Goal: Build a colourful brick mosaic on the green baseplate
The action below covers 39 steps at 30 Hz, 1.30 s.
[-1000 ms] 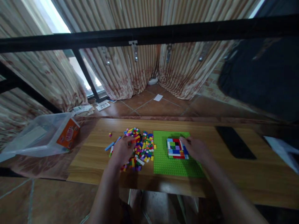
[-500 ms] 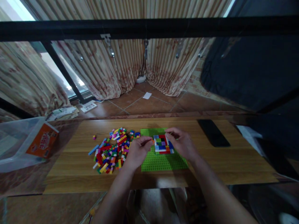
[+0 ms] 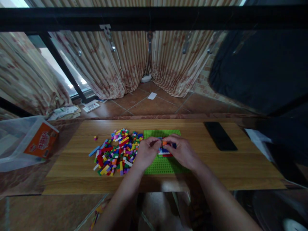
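Observation:
A green baseplate (image 3: 161,168) lies on the wooden table, bearing a low build of coloured bricks (image 3: 163,153) in white, red and blue. Both hands meet above this build and cover much of it. An orange toy brick (image 3: 165,142) shows at the fingertips of my right hand (image 3: 181,149), which is closed on it. Close beside it, my left hand (image 3: 148,152) has thumb and forefinger pinched together; whatever lies between them is hidden.
To the left of the baseplate spreads a pile of loose bricks (image 3: 113,157), with one small brick (image 3: 95,138) apart from it. A black phone-like slab (image 3: 220,136) lies on the table (image 3: 72,166) at right. A clear plastic bin (image 3: 14,144) stands far left.
My right hand has moved left and my left hand slightly right, so they now meet over the build. The orange brick, earlier at my left fingertips, now shows at my right ones.

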{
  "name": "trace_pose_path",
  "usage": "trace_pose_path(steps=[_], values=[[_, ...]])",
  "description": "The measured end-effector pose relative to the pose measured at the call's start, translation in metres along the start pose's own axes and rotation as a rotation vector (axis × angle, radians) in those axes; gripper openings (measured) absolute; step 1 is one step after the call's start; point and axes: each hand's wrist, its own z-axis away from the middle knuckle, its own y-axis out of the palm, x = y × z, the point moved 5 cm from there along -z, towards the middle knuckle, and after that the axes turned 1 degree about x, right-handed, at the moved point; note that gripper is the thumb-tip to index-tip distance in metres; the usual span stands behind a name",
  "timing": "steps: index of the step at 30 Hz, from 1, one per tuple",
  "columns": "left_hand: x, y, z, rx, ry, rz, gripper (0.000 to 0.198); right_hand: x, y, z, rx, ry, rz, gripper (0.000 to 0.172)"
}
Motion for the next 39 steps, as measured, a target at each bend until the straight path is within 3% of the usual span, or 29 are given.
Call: trace_pose_path(steps=[5, 17, 30, 39], values=[[0.007, -0.015, -0.006, -0.098, 0.022, -0.087, 0.021, -0.010, -0.003, 0.003, 0.023, 0.067, 0.068, 0.012], [-0.003, -0.015, 0.001, -0.050, 0.075, -0.303, 0.020, -0.008, 0.008, 0.002, 0.019, 0.017, 0.110, 0.012], [-0.002, -0.014, 0.002, -0.012, 0.083, -0.337, 0.020, -0.008, 0.012, 0.001, 0.027, -0.041, 0.194, 0.014], [-0.001, -0.017, 0.003, -0.021, 0.081, -0.350, 0.019, -0.015, 0.002, -0.001, 0.003, 0.048, 0.060, 0.014]])
